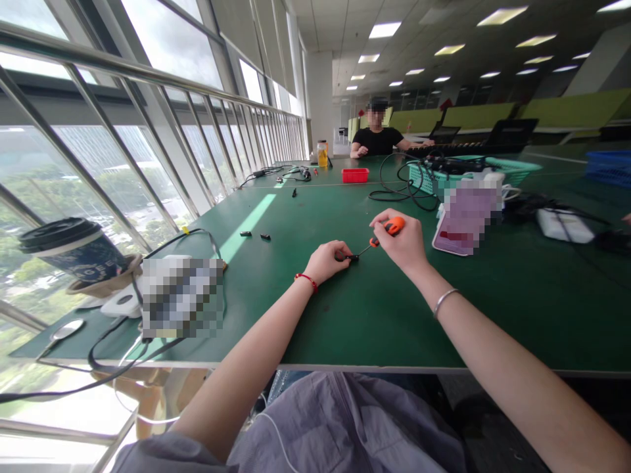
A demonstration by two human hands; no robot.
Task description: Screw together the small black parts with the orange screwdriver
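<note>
Nearest the camera, both bare forearms reached out over the green surface (345, 315), with a red string bracelet on the left wrist and a thin silver bangle on the right. The left hand (326, 261) had its grip closed on a small black part (351, 257), pinned low against the surface about mid-width. It was too tiny to say what it was. The right hand (401, 243) had its grip wrapped around the orange handle of a screwdriver (389, 228), with the shaft angled down and left so the tip met the part.

My read: this was the tip-seated, turning stage on that little piece. That kind of work calls for the left fingers holding it dead steady and the driver staying in line, or the tip slips off.

Off to the near left stood a paper coffee cup (73, 253) with a black lid, beside a blurred-out item and some cables. A bit further out, two loose black bits (255, 234) lay left of the hands. To the right were a pinkish blurred device (466, 210) and a white power strip (562, 225).

Further back there was a red tray (355, 175), a green basket (517, 169) with black cords spilling from it, and a yellow bottle (322, 154). At the far end a person in a black shirt (378, 139) sat with their hands on the surface.
</note>
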